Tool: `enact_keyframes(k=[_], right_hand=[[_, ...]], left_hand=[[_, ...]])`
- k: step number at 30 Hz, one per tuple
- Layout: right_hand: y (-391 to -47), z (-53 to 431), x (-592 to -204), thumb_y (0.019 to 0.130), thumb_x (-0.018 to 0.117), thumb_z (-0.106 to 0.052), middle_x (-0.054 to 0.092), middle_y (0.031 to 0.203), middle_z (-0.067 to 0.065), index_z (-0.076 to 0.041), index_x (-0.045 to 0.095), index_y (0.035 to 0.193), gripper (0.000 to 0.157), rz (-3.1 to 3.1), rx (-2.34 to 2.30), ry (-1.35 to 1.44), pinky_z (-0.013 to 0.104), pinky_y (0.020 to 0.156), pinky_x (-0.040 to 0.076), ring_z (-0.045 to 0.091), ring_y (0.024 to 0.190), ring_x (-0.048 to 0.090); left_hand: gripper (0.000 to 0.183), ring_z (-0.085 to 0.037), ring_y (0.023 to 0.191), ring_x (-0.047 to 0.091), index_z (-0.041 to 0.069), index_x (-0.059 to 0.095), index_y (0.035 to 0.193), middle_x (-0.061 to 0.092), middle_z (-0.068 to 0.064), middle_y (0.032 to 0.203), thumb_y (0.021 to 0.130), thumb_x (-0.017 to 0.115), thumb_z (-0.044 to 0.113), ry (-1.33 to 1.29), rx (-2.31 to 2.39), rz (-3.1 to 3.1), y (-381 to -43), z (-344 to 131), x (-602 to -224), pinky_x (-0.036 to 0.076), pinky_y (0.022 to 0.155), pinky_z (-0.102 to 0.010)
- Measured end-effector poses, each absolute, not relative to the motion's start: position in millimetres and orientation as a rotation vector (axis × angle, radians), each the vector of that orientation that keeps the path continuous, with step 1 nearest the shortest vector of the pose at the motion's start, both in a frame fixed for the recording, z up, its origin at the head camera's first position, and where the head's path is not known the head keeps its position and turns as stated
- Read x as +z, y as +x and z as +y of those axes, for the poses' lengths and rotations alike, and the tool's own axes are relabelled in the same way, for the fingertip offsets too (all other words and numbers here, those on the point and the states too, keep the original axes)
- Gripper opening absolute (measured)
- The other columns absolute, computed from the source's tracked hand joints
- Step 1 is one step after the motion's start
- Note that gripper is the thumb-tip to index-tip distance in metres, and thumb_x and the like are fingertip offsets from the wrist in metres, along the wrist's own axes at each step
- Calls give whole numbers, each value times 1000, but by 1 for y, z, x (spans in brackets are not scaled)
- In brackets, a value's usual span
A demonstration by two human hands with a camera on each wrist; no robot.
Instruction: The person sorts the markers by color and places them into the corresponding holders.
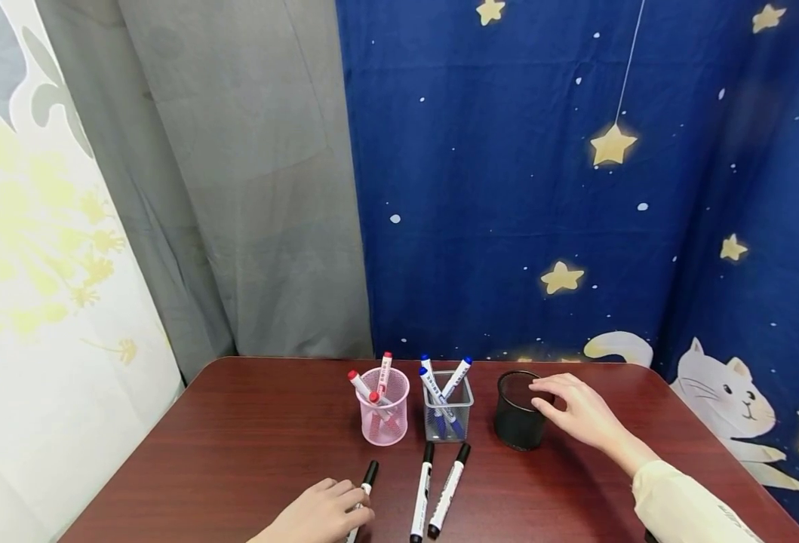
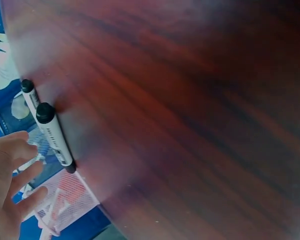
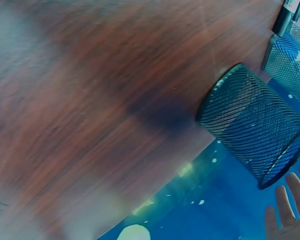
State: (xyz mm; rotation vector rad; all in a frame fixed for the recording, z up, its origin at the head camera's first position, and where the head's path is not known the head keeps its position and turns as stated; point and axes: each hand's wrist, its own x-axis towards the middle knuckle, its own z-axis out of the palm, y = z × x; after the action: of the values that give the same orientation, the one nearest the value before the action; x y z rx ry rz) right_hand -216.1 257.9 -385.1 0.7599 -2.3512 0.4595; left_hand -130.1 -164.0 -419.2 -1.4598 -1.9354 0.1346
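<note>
My left hand [image 1: 324, 514] reaches over a black-capped white marker [image 1: 370, 479] on the table, covering its near part in the head view. In the left wrist view the fingers are spread, beside a white marker [image 2: 55, 137] with black ends. Two more black-capped markers, one [image 1: 422, 490] and another [image 1: 450, 490], lie side by side to the right. My right hand [image 1: 579, 411] is at the rim of a black mesh pen cup [image 1: 517, 426], fingers extended toward it. That cup [image 3: 252, 120] stands upright, and no pens show in it.
A pink mesh cup [image 1: 372, 430] holds red-capped markers. Beside it, a silver-grey square mesh holder [image 1: 467, 411] contains blue-capped markers. All stand toward the back of the dark red wooden table [image 1: 270, 422]. Behind it hang grey and blue star-patterned curtains [image 1: 467, 249].
</note>
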Motion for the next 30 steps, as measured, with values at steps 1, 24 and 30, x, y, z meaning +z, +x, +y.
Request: enact_keyframes(k=[1, 24, 30], right_hand=[[-216, 260, -387, 74, 70, -19, 62, 97, 1, -12, 67, 98, 25, -2345, 453, 758, 38, 74, 42, 18, 92, 53], [-212, 282, -398, 76, 69, -25, 60, 105, 6, -8, 64, 103, 32, -2391, 477, 649, 42, 75, 41, 23, 97, 51], [-214, 280, -400, 78, 67, -29, 59, 107, 8, -8, 63, 105, 35, -2422, 502, 638, 45, 76, 40, 26, 99, 51]], left_hand=[[17, -4, 70, 45, 25, 57, 84, 49, 10, 84, 68, 59, 28, -1463, 143, -1942, -130, -165, -421, 33, 56, -17], [14, -6, 76, 47, 29, 57, 88, 51, 9, 93, 75, 57, 35, -1480, 240, -2016, -131, -172, -439, 33, 55, -17], [8, -5, 74, 47, 29, 55, 77, 52, 11, 90, 73, 55, 35, -1449, 273, -1925, -134, -173, -443, 33, 54, -16]])
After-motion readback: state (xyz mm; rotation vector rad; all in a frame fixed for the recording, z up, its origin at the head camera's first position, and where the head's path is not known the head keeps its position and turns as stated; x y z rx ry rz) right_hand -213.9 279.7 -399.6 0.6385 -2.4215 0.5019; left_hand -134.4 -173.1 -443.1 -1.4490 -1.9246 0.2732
